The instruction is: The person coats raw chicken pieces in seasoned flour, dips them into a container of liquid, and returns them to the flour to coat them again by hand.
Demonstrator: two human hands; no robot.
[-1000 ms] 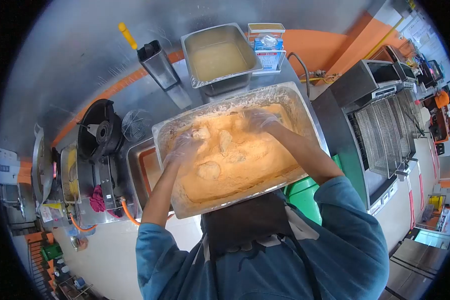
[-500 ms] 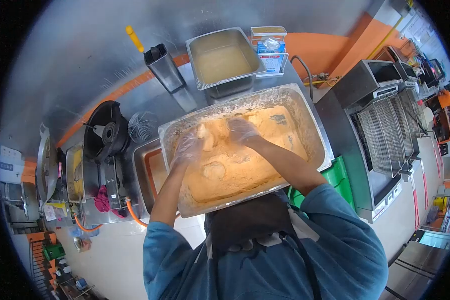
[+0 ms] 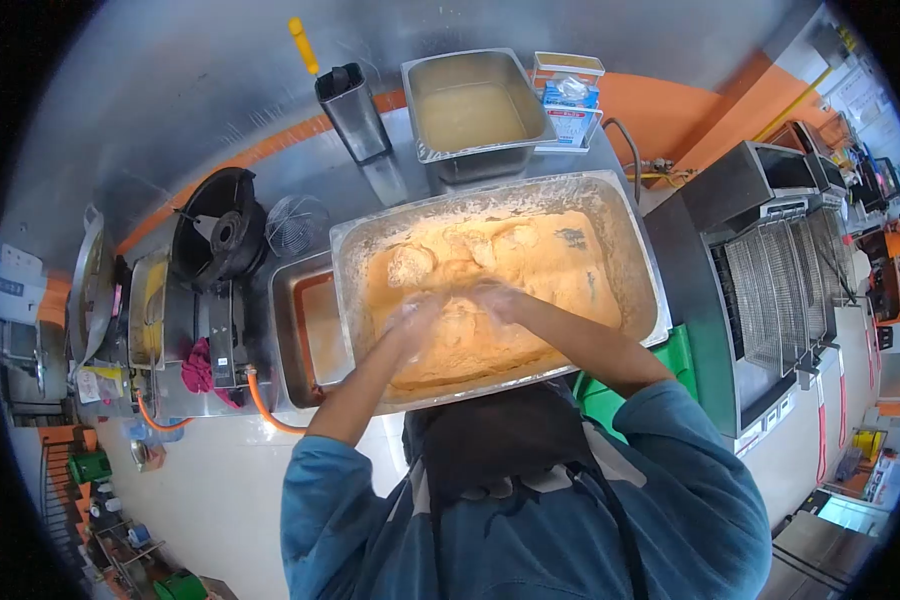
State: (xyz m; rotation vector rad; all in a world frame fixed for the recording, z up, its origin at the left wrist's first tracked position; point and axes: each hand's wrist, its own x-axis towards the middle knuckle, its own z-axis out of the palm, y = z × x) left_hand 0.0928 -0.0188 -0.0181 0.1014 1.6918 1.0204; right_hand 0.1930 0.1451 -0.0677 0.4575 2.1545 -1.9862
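A large metal pan (image 3: 630, 235) full of pale orange breading flour (image 3: 570, 285) lies in front of me. Several flour-coated pieces (image 3: 410, 265) rest in it, most of them toward the far side. My left hand (image 3: 415, 325), in a clear plastic glove, is down in the flour at the near middle. Close beside it is my right hand (image 3: 495, 300), gloved the same way, its fingers in or just over the flour. Motion blur and flour hide the fingers of both hands, so what they hold, if anything, does not show.
Behind the pan stands a deep metal container (image 3: 475, 115) of cloudy liquid. Left of that is a metal holder (image 3: 355, 115). A wire skimmer (image 3: 297, 225) and a black burner (image 3: 220, 230) are at left. Fryer baskets (image 3: 770, 290) stand at right, a green bin (image 3: 680, 365) below.
Both hands have moved from the far side of the pan toward me and closer together. Coated pieces at the far side are now uncovered by the hands. The view has shifted slightly.
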